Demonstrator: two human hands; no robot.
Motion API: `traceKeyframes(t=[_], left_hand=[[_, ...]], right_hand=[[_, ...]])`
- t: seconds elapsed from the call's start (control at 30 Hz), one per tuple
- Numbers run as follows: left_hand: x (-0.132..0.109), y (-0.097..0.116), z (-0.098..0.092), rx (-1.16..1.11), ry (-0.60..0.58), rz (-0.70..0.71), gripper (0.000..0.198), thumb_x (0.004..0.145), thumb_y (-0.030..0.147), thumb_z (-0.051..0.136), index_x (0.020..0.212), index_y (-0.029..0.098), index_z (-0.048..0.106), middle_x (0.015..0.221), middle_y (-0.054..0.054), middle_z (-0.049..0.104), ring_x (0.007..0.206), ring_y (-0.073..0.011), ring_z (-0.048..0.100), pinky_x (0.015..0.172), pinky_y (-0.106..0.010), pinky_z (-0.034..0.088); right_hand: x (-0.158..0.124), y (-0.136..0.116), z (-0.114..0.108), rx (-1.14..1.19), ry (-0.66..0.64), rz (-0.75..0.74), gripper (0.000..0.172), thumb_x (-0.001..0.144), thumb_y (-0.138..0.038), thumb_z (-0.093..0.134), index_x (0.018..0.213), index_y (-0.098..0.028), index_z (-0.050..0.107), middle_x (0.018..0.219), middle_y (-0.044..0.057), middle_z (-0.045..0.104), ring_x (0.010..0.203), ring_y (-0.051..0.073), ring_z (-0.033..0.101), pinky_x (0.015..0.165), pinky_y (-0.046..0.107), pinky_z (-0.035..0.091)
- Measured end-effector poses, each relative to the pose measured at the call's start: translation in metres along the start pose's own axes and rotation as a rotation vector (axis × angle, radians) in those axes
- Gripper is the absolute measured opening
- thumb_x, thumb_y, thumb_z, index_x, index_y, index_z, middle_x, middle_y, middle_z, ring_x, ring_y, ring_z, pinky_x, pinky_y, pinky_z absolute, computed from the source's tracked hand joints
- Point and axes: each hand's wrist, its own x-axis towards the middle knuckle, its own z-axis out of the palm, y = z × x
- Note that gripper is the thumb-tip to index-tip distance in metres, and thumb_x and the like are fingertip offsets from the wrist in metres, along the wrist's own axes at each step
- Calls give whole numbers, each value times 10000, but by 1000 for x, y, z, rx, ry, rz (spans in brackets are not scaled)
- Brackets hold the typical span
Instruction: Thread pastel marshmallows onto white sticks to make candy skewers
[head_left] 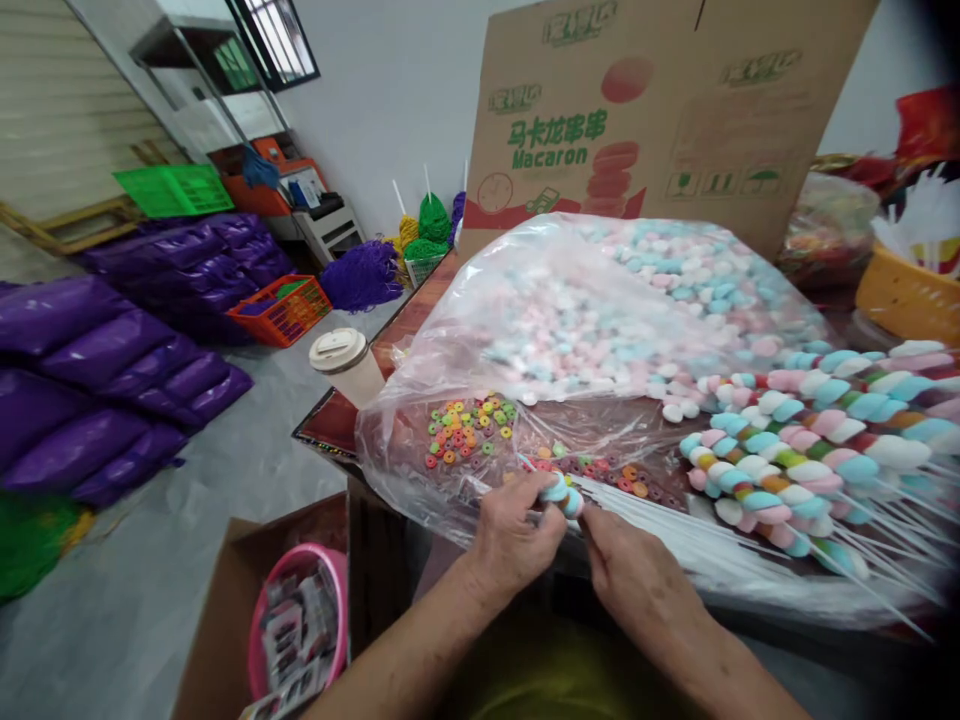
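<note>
The table (335, 418) carries plastic sheeting (611, 428) and a lidded cup (349, 366).

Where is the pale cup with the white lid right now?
In the head view, the pale cup with the white lid stands left of centre, near the reddish-brown table's left edge, just left of the clear plastic marshmallow bag.

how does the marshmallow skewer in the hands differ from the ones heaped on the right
The held skewer shows just a short run of marshmallows, partly hidden by fingers; the heaped skewers show long rows. The held skewer is between left hand and right hand; the heaped skewers lie piled together. Both include blue marshmallows.
</note>
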Motion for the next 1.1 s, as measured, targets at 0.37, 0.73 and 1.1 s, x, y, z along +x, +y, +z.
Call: traceKeyframes(t=[0.37,0.73,1.1], left_hand=[[54,-52,-66,844,-143,-236,182,785,252,479,774,197,653,870,-71,623,844,-208,560,715,-290,423],[48,-55,-61,730,-226,-95,216,812,251,430,862,215,637,882,-67,579,862,-200,521,797,-310,381],[38,-43,-42,153,-78,-360,225,793,264,449,881,135,612,699,-34,638,627,-142,600,606,-257,474]], right_hand=[[14,16,-5,111,64,-50,252,878,-264,303,717,-200,485,588,17,568,511,148,512,508,252,328],[11,12,1,112,45,-55,245,875,-242,298,736,-192,494,631,27,558,557,158,508,552,272,328],[3,8,3,112,33,-42,227,865,-213,309,733,-200,493,657,28,579,595,158,528,550,264,310]])
